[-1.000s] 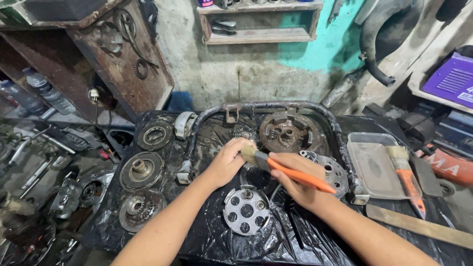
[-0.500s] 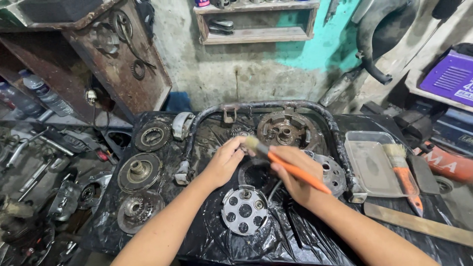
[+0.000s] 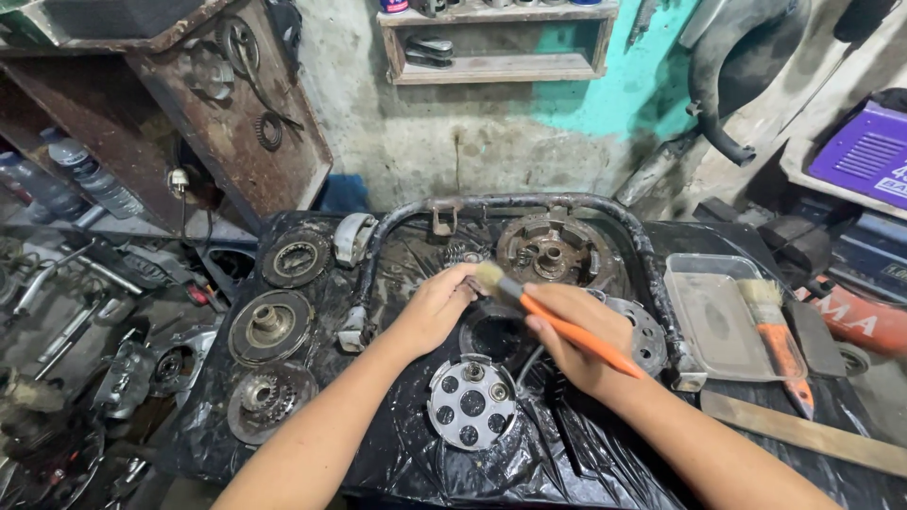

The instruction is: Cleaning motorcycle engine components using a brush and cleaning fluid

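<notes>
My right hand (image 3: 578, 340) grips an orange-handled paintbrush (image 3: 557, 321), whose bristle tip points up-left toward my left hand (image 3: 436, 304). My left hand is curled over a small dark part; what the fingers hold is hidden. Both hands hover above a black oily round housing (image 3: 493, 332) on a table covered with black plastic sheet (image 3: 378, 444). A silver perforated clutch plate (image 3: 471, 400) lies just in front of the hands. A rusty clutch hub (image 3: 549, 251) sits behind them, inside a curved black tube frame (image 3: 652, 274).
Three round clutch parts (image 3: 269, 323) lie along the table's left side. To the right stand a clear plastic tray (image 3: 718, 316), a second orange brush (image 3: 777, 340) and a wooden strip (image 3: 803, 433). Metal parts crowd the floor at left (image 3: 76, 359). A wall shelf (image 3: 496, 66) hangs behind.
The brush tip has stayed at my left hand's fingers with small shifts. The view has crept slightly closer; the parts on the table have not moved.
</notes>
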